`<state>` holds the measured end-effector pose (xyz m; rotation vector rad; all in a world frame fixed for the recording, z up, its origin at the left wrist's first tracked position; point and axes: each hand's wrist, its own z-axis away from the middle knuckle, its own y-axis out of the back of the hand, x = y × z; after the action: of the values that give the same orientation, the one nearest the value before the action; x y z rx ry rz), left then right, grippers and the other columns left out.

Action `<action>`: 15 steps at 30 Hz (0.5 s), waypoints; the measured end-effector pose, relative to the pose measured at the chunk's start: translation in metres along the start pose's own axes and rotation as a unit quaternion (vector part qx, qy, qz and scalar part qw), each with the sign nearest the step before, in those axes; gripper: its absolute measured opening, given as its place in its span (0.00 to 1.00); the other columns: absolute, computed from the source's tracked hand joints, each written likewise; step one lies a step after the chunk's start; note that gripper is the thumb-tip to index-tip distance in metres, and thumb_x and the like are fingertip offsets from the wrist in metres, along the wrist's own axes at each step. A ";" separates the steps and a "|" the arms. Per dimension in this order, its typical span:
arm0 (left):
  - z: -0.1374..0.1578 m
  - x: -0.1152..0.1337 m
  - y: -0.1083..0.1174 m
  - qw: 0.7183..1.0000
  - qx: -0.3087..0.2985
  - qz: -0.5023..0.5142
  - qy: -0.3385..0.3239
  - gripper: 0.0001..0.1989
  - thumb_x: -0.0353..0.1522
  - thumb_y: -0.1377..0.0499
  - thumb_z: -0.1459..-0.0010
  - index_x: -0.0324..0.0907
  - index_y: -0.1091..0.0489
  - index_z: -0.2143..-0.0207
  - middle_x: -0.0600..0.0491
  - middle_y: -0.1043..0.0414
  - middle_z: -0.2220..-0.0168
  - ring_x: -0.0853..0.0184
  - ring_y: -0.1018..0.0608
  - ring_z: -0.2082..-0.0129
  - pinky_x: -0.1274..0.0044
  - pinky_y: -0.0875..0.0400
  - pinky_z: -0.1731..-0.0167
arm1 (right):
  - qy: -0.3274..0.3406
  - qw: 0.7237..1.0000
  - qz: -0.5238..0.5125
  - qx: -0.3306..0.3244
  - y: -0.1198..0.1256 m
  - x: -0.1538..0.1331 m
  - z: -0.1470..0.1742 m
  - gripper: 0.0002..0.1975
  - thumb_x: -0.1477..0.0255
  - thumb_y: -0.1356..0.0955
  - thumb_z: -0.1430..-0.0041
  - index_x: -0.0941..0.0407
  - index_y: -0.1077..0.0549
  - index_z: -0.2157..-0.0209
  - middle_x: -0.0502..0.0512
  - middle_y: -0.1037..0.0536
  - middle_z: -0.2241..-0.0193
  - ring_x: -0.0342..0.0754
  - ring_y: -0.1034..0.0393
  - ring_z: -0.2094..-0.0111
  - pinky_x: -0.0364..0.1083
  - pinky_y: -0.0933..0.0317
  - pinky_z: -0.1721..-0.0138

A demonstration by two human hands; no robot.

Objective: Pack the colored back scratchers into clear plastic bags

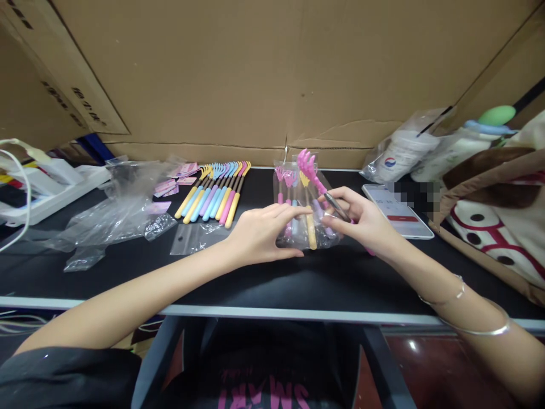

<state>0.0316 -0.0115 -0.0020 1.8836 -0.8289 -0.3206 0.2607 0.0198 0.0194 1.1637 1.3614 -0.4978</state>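
- Right grip (361, 218), closed around the dark shaft of a pink hand-shaped scratcher (309, 166), whose claw end tilts up and to the left
- Left grip (259, 233), open, thumb well apart from the fingers, which reach over bagged scratchers (312, 232) (whether they press on the plastic, I cannot tell)
- Between the two hands, those bagged scratchers lie on the black tabletop (264, 289), pink, purple, blue and yellow under clear film
- To their left, a row of loose scratchers (215, 196), claws at the far end
- Farther left, crumpled clear bags (110, 207); at right, a phone (389, 203)
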 end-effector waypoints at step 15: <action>-0.003 -0.011 0.006 1.000 0.013 -0.007 -0.016 0.21 0.41 0.43 0.39 0.48 0.36 0.44 0.53 0.26 0.53 0.66 0.22 0.57 0.80 0.36 0.71 | -0.008 0.998 0.022 0.058 0.010 0.001 -0.002 0.16 0.61 0.30 0.43 0.54 0.31 0.57 0.51 0.27 0.65 0.39 0.38 0.77 0.41 0.39 0.79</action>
<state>0.0231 -0.0038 0.0031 1.9130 -0.8450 -0.3505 0.2680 0.0256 0.0227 1.2792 1.3050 -0.5600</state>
